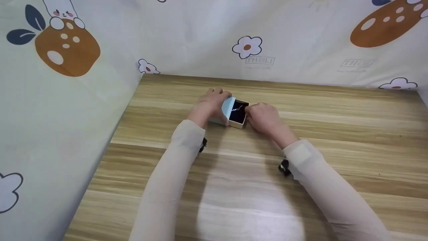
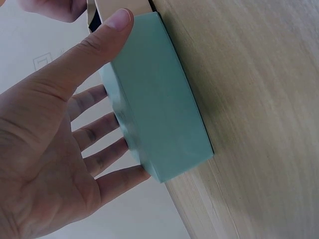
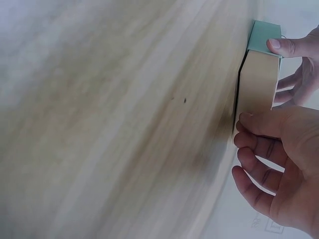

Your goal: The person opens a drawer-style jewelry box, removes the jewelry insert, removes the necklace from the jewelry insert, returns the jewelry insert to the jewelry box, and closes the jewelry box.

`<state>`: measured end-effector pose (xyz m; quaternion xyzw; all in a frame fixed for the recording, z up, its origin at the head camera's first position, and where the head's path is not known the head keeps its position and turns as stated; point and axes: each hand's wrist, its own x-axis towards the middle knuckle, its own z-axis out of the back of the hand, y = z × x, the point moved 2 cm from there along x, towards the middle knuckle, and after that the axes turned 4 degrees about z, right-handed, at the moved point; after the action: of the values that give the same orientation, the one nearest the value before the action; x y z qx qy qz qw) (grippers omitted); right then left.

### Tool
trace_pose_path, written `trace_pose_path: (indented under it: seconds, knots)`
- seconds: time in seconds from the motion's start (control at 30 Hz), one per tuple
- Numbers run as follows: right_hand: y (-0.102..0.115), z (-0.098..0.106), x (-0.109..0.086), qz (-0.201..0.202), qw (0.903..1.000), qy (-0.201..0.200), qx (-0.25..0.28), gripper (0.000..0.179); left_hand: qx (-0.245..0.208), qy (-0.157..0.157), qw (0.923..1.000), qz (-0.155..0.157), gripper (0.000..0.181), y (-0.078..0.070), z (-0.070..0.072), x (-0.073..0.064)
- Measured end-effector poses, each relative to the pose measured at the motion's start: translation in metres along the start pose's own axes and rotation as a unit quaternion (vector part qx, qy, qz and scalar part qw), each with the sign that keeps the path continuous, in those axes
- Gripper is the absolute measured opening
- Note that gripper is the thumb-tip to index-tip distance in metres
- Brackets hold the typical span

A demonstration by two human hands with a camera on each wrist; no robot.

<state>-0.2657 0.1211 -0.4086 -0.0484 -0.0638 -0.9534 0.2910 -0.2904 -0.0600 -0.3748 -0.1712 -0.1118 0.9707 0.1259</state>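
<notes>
A small drawer-style jewellery box lies on the table, its cream tray (image 1: 236, 125) partly out of its pale teal sleeve (image 2: 154, 94). Inside the tray a thin silver chain (image 1: 238, 108) rests on dark lining. My left hand (image 1: 211, 103) holds the sleeve from the left, thumb along the near side and spread fingers over the other side. At the tray's right end, my right hand (image 1: 265, 117) pinches the edge between thumb and index finger. In the right wrist view the tray's plain cream side (image 3: 258, 79) shows between the two hands; its other fingers curl loosely.
The wood-grain table (image 1: 247, 187) meets a pale printed backdrop (image 1: 194, 40) behind the box and another stretch of it on the left. Small black devices (image 1: 285, 167) sit at both wrists, below the sleeve cuffs.
</notes>
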Motion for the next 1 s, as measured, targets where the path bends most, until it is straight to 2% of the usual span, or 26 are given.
trace_pose_path:
  seconds: [0.2, 0.47, 1.0]
  knots:
    - [-0.001, 0.000, -0.004, -0.002, 0.9999, -0.014, 0.002, 0.012, 0.013, 0.006, 0.9999, 0.002, 0.100, 0.000, 0.000, 0.001]
    - [-0.006, 0.000, -0.006, -0.002, 0.9999, -0.013, 0.009, 0.013, 0.009, 0.007, 0.9999, 0.005, 0.101, 0.000, 0.000, 0.001]
    - [-0.014, 0.004, -0.011, -0.018, 0.9994, 0.015, 0.024, 0.013, 0.000, 0.002, 1.0000, 0.007, 0.100, -0.001, 0.000, 0.000]
